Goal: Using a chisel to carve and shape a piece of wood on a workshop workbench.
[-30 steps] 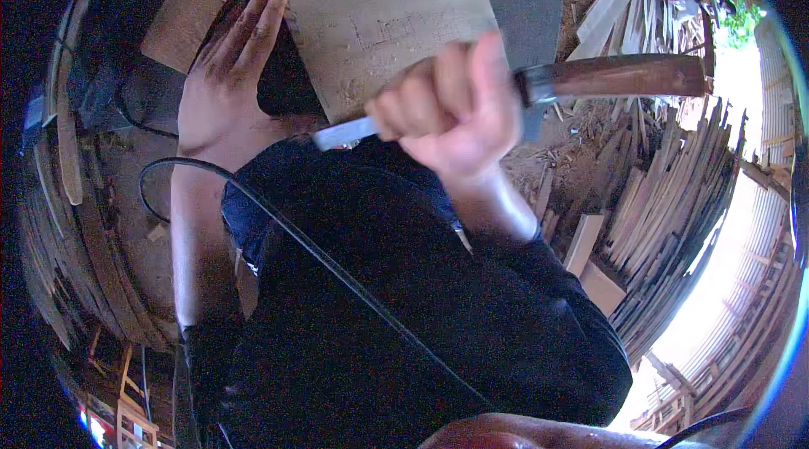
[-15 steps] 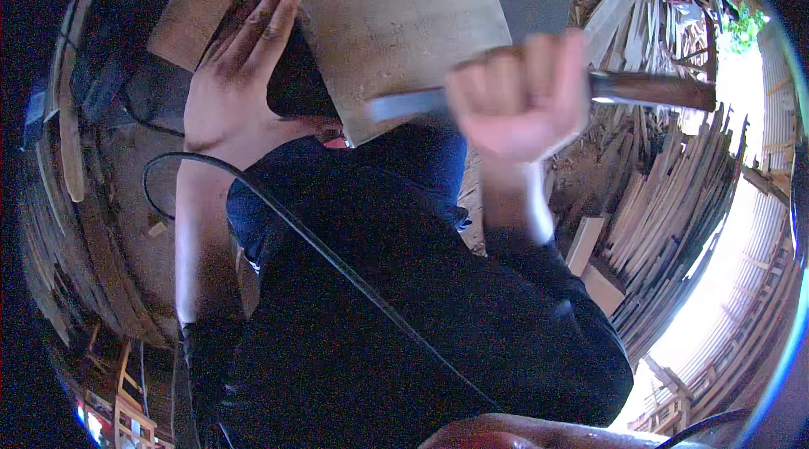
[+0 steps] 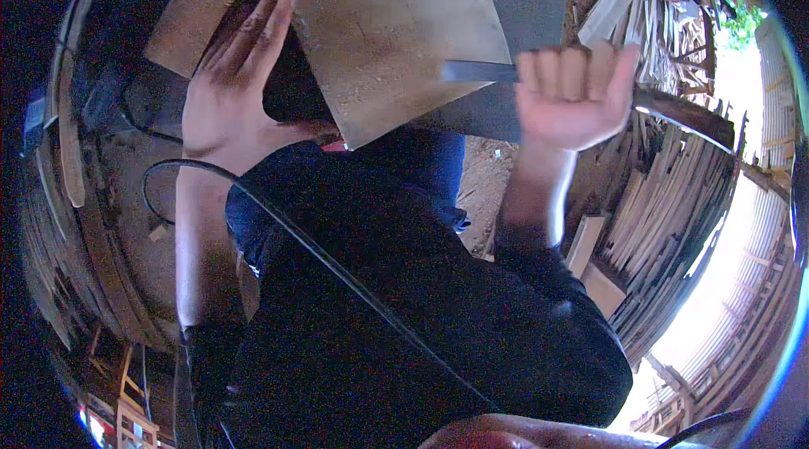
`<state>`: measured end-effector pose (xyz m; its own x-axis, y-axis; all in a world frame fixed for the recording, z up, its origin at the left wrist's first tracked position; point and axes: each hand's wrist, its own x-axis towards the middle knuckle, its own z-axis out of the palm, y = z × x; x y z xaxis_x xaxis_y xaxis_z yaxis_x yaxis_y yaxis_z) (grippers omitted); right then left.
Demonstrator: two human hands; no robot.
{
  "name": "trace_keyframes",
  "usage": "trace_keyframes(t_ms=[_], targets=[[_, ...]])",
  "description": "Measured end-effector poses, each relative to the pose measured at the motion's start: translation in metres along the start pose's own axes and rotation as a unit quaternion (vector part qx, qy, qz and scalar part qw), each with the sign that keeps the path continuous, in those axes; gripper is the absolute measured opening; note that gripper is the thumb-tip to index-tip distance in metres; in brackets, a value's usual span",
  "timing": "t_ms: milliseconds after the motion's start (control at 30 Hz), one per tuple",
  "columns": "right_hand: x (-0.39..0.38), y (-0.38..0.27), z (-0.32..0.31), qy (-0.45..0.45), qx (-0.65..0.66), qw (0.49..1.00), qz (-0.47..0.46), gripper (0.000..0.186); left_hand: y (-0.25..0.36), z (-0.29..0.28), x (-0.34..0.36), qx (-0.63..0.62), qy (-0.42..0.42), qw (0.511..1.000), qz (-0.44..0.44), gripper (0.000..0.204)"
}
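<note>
Clutching a long tool in tightly curled fingers, the right hand is just right of a tan board, the tool's flat grey end before it. Along the board's left side, the left hand has fingers straight and close together, thumb apart, near a brown panel.

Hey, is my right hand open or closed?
Closed. Your right hand has its fingers curled into a fist around a long tool, which sticks out on both sides.
</note>
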<state>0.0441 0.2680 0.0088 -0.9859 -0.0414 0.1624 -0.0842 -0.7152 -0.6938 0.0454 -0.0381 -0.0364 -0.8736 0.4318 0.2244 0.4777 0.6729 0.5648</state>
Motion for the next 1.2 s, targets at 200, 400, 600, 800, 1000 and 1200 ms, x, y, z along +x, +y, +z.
trace_keyframes(t_ms=[200, 400, 600, 800, 1000, 1200], targets=[[-0.009, 0.069, 0.052, -0.129, 0.073, 0.981, 0.128, 0.056, -0.006, -0.004, -0.003, -0.005, -0.002, 1.000, 0.008, 0.115], [-0.003, 0.024, 0.015, -0.096, 0.005, 0.994, 0.048, 0.053, -0.008, -0.006, -0.004, 0.042, -0.023, 0.999, 0.026, 0.117], [0.009, -0.025, -0.021, 0.055, 0.006, 0.998, -0.014, 0.054, -0.009, -0.003, -0.001, 0.018, -0.027, 0.999, 0.031, 0.118], [0.005, 0.048, 0.023, -0.107, 0.053, 0.990, 0.077, 0.052, -0.006, -0.006, -0.007, 0.047, -0.033, 0.998, 0.015, 0.121], [0.010, 0.029, 0.014, -0.070, 0.009, 0.995, 0.071, 0.053, -0.009, -0.003, -0.009, 0.052, -0.026, 0.998, 0.007, 0.124], [0.018, -0.013, -0.023, 0.044, 0.003, 0.999, 0.009, 0.054, -0.001, -0.004, -0.003, 0.041, 0.022, 0.998, 0.046, 0.119]])
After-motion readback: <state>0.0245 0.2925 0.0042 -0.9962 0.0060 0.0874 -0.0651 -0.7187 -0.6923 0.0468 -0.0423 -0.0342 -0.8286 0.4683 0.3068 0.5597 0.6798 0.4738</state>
